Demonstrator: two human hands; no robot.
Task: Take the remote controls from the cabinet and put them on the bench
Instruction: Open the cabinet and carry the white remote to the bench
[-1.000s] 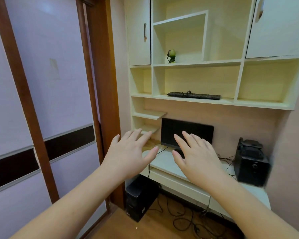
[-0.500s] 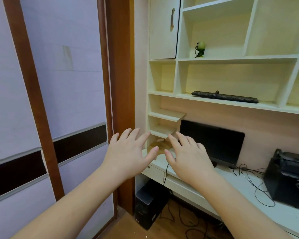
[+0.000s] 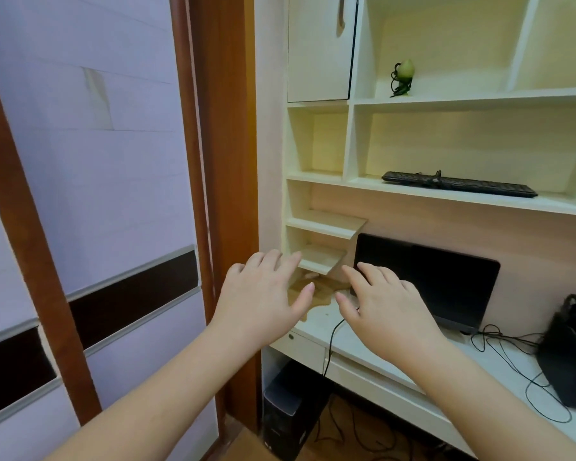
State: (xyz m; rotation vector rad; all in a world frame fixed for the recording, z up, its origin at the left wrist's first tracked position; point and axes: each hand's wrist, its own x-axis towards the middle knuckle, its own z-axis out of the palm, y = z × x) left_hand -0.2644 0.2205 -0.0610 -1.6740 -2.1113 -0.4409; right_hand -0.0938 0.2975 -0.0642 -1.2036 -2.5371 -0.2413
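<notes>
My left hand point(image 3: 263, 297) and my right hand point(image 3: 384, 307) are both held out in front of me, palms down, fingers spread, holding nothing. They hover in front of a cream shelf unit point(image 3: 316, 224) and the left end of a white desk point(image 3: 316, 324). No remote control shows in this view. To the left stands a tall cabinet with pale lilac sliding doors point(image 3: 97, 194) and brown frames; the doors are closed.
A black keyboard point(image 3: 459, 184) lies on a shelf. A dark monitor point(image 3: 446, 281) stands on the desk, with a black device point(image 3: 569, 354) and loose cables at the right. A computer tower point(image 3: 286, 417) sits under the desk. A small green ornament point(image 3: 403, 76) stands higher up.
My view has swung left and moved closer, so the shelves and monitor have slid right. Both hands stay open, held out side by side.
</notes>
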